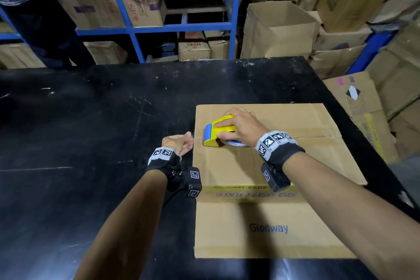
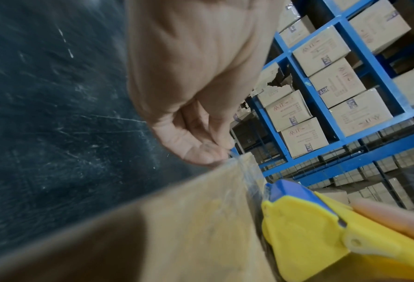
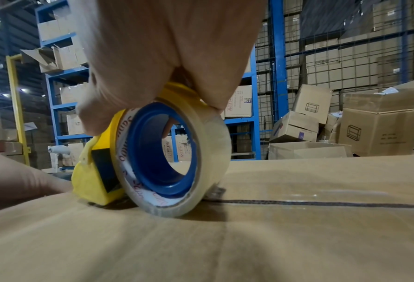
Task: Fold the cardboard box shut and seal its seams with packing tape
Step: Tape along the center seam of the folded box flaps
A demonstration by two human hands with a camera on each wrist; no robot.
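A closed cardboard box (image 1: 261,166) lies on the black table, its centre seam (image 1: 313,136) running left to right. My right hand (image 1: 241,125) grips a yellow and blue tape dispenser (image 1: 218,130) at the seam's left end, with its clear tape roll (image 3: 201,152) resting on the box top (image 3: 225,248). My left hand (image 1: 181,143) is at the box's left edge. There its thumb and fingers (image 2: 225,152) pinch the end of a clear tape strip (image 2: 247,179) that runs up to the dispenser (image 2: 305,229). To the right of the roll the seam (image 3: 321,204) shows as a dark open line.
The scratched black table (image 1: 113,120) stretches bare to the left and behind the box. Blue shelving (image 1: 181,27) with cartons stands beyond the far edge. Open and stacked cartons (image 1: 279,29) crowd the right side, close to the table's right edge.
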